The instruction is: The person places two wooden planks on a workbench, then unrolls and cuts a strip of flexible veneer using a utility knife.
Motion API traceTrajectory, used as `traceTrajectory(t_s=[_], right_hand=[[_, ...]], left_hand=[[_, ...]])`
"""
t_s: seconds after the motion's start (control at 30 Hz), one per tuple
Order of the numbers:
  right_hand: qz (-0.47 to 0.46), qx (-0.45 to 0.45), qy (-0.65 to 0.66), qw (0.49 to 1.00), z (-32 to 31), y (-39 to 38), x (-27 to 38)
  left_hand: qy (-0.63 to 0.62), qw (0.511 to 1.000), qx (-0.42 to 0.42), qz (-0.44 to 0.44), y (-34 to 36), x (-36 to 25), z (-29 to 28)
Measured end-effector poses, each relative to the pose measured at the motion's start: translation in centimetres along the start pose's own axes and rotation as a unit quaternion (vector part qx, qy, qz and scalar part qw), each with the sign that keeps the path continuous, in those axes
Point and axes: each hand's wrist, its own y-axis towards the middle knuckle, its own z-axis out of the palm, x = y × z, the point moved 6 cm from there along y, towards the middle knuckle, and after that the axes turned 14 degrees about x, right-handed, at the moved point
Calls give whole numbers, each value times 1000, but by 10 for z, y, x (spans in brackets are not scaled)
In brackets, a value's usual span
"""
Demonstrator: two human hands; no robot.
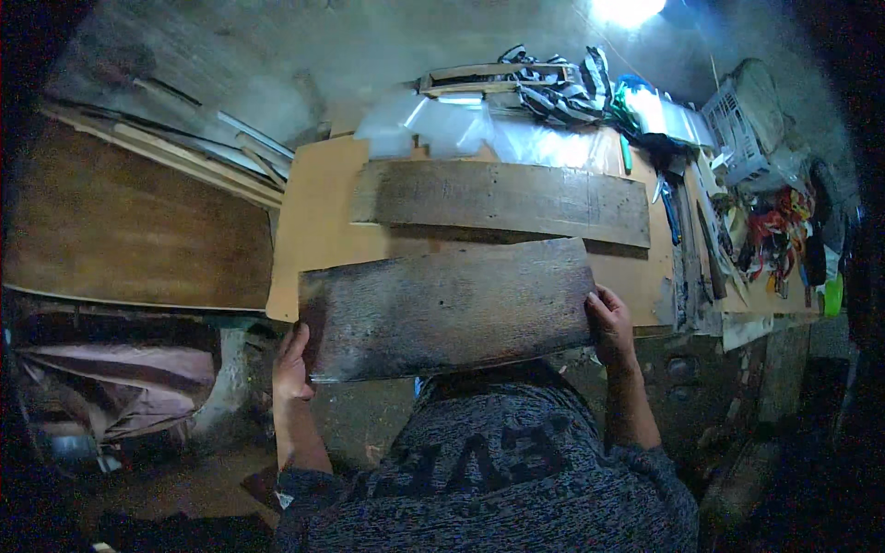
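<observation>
A wide, dark, weathered wooden board (pixel 447 304) is held up in front of my body, over the near edge of the workbench. My left hand (pixel 292 364) grips its left end, thumb along the edge. At the other end, my right hand (pixel 608 321) is closed around the board's right edge, the thumb on the upper face. The fingers beneath the board are hidden on both sides. Just beyond it, a second long grey-brown plank (pixel 507 198) lies across the bench, apart from both hands.
The workbench (pixel 323 198) has a light orange-brown top. Clear plastic sheeting (pixel 553 143), a wooden frame (pixel 498 78) and a striped bag (pixel 567 97) lie at its back. A grey crate (pixel 737 138) and colourful clutter (pixel 779 226) stand right. A brown panel (pixel 138 217) is at left.
</observation>
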Motion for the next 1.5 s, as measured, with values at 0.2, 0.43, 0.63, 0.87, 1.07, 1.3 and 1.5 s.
traceTrajectory(t_s=[0.2,0.43,0.63,0.87,1.07,1.3,1.5], right_hand=[[-5,25,-41,999,0,-1,4],[-32,44,-24,998,13,2,8],[-17,63,-41,997,27,8,1],[-25,76,20,997,46,18,-14],[0,101,44,994,63,26,-17],[-96,94,-2,991,66,20,3],[-221,234,31,946,77,18,38]], left_hand=[[-718,690,-52,-80,4,-36,4],[-706,687,-157,-74,-13,-49,-12],[-706,670,-224,-55,-36,-46,-27],[-683,682,-260,-42,-67,-38,-45],[-659,722,-208,33,-78,-22,-42],[-642,746,-162,70,-76,-36,-46],[-765,631,-38,121,-85,51,-1]])
